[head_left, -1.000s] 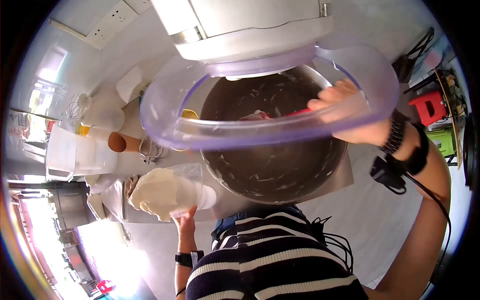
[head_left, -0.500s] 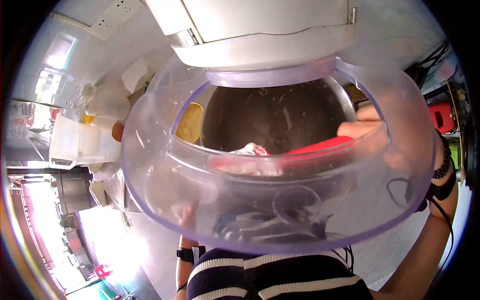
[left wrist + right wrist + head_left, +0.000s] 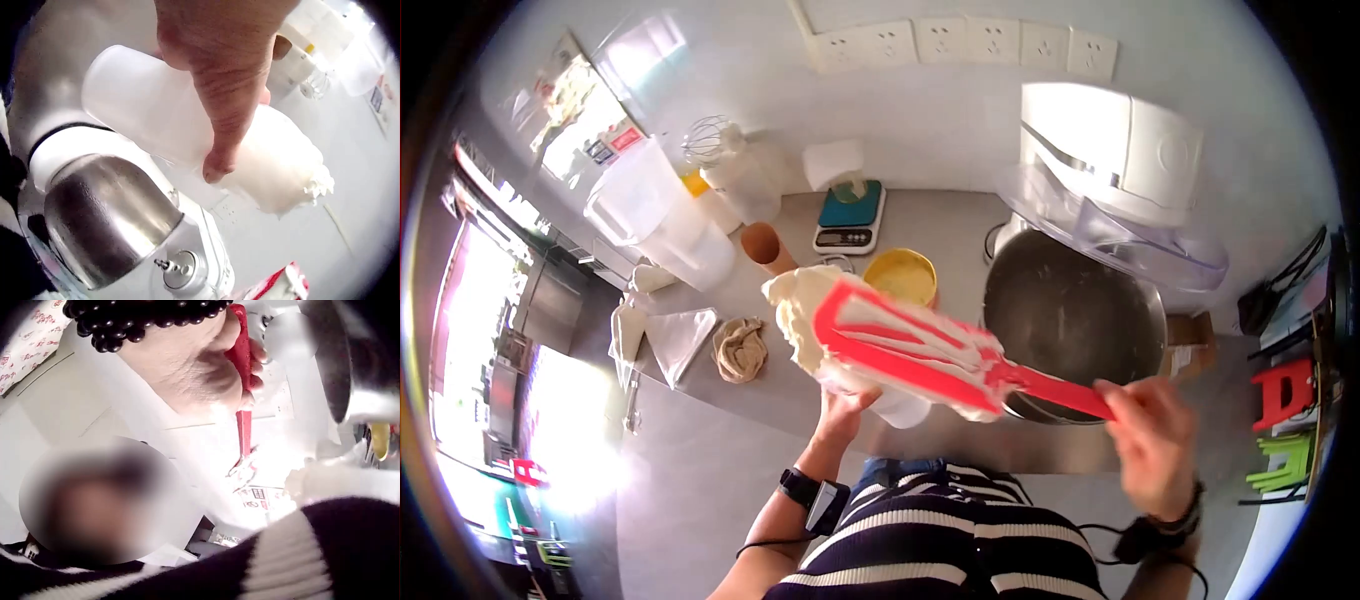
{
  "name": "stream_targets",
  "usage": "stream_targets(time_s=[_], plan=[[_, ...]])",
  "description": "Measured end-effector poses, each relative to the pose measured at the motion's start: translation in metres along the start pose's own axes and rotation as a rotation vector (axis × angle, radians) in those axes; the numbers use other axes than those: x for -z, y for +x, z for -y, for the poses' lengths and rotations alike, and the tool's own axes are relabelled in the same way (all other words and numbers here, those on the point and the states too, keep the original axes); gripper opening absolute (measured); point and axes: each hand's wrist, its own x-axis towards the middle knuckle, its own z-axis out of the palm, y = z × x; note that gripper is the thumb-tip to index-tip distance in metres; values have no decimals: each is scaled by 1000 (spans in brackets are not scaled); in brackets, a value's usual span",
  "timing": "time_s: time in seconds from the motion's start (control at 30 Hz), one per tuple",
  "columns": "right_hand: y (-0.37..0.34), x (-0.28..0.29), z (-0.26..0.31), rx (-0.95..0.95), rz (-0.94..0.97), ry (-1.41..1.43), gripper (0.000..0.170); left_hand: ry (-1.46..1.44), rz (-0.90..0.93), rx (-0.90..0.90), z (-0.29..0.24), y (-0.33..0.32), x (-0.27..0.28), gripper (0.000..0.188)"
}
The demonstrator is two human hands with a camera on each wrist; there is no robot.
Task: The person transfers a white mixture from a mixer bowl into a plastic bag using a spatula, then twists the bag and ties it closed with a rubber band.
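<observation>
My right hand point(image 3: 1155, 440) grips the handle of a red spatula point(image 3: 1065, 392), whose broad head is smeared with white cream. In the head view that head overlaps the cream-filled cup on the left. With my left hand point(image 3: 840, 412) I hold a tall translucent plastic cup point(image 3: 134, 94), thumb and fingers wrapped round it. Pale cream point(image 3: 793, 310) bulges from the cup's mouth; in the left wrist view it swells out as a smooth white mass. The metal mixing bowl point(image 3: 1070, 310), streaked with cream inside, stands near the right hand.
A white stand mixer point(image 3: 1115, 150) with a clear guard point(image 3: 1100, 230) stands behind the bowl. On the counter are a yellow bowl point(image 3: 900, 277), a kitchen scale point(image 3: 850, 215), a crumpled cloth point(image 3: 740, 350), a clear pitcher point(image 3: 660, 215) and piping bags point(image 3: 680, 340).
The spatula has come out of the mixing bowl and moved left, over toward the cup, with cream on its head. The head view has swung back from the mixer guard.
</observation>
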Motion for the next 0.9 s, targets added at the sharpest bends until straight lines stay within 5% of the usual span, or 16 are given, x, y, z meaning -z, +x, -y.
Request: stream_targets(time_s=[0.47, 0.83, 0.9], plan=[[34, -151, 85, 133, -214, -250, 54, -172, 295, 28, -74, 9, 21, 89], [12, -118, 125, 69, 31, -215, 49, -265, 221, 1, -73, 25, 71, 89], [-4, -105, 107, -124, 94, 174, 37, -222, 207, -4, -72, 34, 81, 88]])
